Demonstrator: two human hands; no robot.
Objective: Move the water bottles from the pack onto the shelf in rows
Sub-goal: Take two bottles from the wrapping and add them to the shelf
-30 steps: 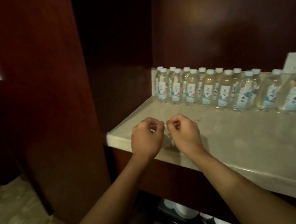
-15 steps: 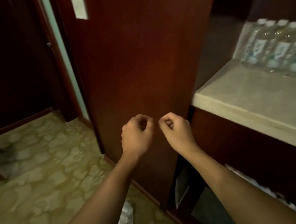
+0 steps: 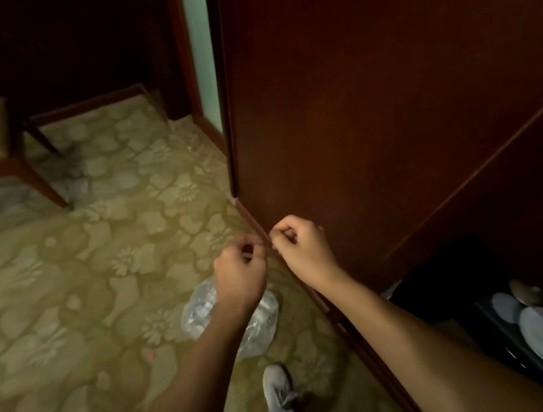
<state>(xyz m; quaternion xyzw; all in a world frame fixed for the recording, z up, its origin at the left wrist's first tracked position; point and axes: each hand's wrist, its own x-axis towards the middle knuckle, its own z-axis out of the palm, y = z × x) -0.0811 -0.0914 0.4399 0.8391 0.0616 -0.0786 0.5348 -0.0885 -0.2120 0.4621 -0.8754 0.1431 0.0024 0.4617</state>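
While curled, both hands' fingers (image 3: 287,229) hold nothing.

The single head camera is looking steeply down, close over both forearms, facing carpet (image 3: 68,301) at left and cabinet (image 3: 368,89) at right.

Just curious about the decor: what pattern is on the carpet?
A floral pattern in olive-gold tones on the carpet, seen in the head view.

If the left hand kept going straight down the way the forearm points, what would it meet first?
Probably the carpet near the wooden panel; the left hand already sits past the clear plastic pack in this view. Depth is unclear.
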